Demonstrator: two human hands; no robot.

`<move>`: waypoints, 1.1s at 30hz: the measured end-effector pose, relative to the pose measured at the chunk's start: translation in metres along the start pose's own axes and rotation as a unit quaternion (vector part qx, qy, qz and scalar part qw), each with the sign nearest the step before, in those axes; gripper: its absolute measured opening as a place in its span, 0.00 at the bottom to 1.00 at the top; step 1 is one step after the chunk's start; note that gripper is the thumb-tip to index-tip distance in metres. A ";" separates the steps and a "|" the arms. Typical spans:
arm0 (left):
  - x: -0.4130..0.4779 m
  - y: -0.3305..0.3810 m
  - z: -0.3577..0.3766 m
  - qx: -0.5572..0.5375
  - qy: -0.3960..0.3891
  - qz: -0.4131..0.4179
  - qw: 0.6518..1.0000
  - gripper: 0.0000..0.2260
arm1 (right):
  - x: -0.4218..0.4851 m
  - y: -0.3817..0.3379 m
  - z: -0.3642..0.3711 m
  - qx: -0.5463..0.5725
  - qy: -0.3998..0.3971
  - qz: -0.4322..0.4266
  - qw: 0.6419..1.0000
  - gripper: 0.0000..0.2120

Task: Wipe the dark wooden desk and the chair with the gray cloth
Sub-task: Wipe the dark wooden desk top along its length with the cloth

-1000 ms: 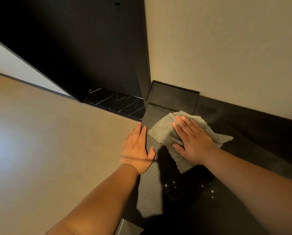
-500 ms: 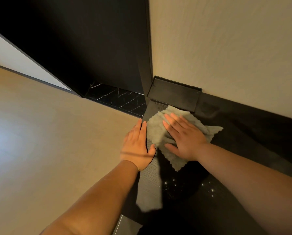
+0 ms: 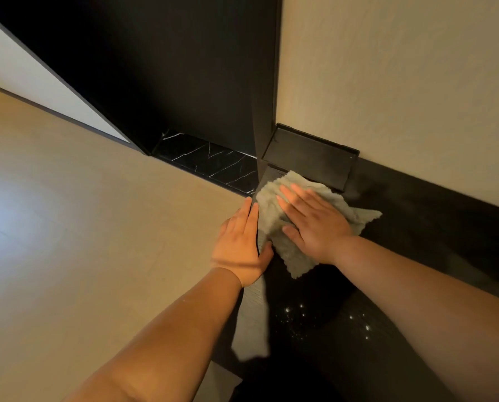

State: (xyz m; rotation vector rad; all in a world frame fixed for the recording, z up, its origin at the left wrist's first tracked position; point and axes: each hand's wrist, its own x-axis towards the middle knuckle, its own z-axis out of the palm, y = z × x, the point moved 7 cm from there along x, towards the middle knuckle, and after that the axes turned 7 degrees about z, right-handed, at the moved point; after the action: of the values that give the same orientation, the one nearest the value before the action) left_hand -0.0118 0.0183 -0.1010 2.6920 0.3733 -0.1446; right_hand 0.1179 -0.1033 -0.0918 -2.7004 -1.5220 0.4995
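Observation:
The gray cloth (image 3: pixel 274 204) lies spread on the dark wooden desk (image 3: pixel 416 256), near its far left corner. My right hand (image 3: pixel 315 221) presses flat on the cloth with straight fingers. My left hand (image 3: pixel 239 245) rests flat at the desk's left edge, fingers straight, its thumb on the desktop beside the cloth. The cloth's far edge touches the base of a black box at the wall. No chair is in view.
A black rectangular box (image 3: pixel 309 158) stands on the desk against the beige wall (image 3: pixel 402 82). Left of the desk is light wooden floor (image 3: pixel 83 227), a black marble strip (image 3: pixel 210 163) and a dark panel (image 3: pixel 170 68). Small bright specks lie on the near desktop (image 3: pixel 300 320).
My right hand has slid the cloth left and away from me, toward the desk's far left corner and the black box. My left hand has stayed at the desk's edge.

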 end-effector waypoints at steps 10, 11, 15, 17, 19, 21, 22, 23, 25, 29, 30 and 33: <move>0.002 0.003 -0.001 -0.004 0.008 0.017 1.000 0.44 | 0.048 -0.011 -0.016 0.029 -0.002 -0.025 0.999 0.32; 0.002 0.003 -0.001 -0.002 0.008 0.016 1.000 0.43 | 0.048 -0.013 -0.016 0.026 -0.003 -0.023 0.999 0.31; -0.001 0.004 -0.002 -0.013 0.009 0.004 1.000 0.44 | 0.004 -0.012 -0.002 0.001 -0.026 -0.050 0.998 0.33; -0.001 0.005 -0.005 -0.019 0.013 0.001 1.000 0.45 | -0.015 -0.007 0.007 -0.012 -0.052 -0.045 0.998 0.34; 0.001 0.005 -0.008 -0.021 0.022 0.004 1.000 0.45 | -0.014 -0.004 0.008 -0.015 -0.065 -0.036 0.997 0.35; 0.001 0.004 -0.008 -0.024 0.027 0.006 0.999 0.45 | 0.005 -0.009 -0.001 0.005 -0.057 -0.035 0.998 0.37; 0.001 0.004 -0.008 -0.027 0.029 0.008 0.999 0.44 | 0.017 -0.013 -0.008 0.020 -0.045 -0.036 0.998 0.37; 0.000 0.005 -0.008 -0.031 0.032 0.009 0.999 0.44 | 0.030 -0.017 -0.014 0.029 -0.038 -0.032 0.998 0.37; -0.001 0.006 -0.007 -0.029 0.033 0.012 0.999 0.44 | 0.048 -0.020 -0.019 0.025 -0.033 -0.011 0.999 0.35; -0.003 0.006 -0.008 -0.022 0.023 0.014 0.999 0.44 | 0.026 -0.029 -0.012 0.037 -0.026 0.009 0.999 0.32; -0.004 0.006 -0.008 -0.021 0.015 0.012 1.000 0.44 | 0.012 -0.031 -0.010 0.046 -0.023 0.001 0.999 0.32; -0.013 0.008 -0.008 -0.016 0.006 0.008 1.000 0.43 | -0.017 -0.026 -0.002 0.042 -0.026 -0.014 0.999 0.32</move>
State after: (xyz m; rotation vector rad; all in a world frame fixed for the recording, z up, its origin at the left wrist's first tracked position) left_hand -0.0220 0.0117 -0.0890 2.6651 0.3562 -0.1162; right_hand 0.0888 -0.1032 -0.0811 -2.6197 -1.5113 0.6245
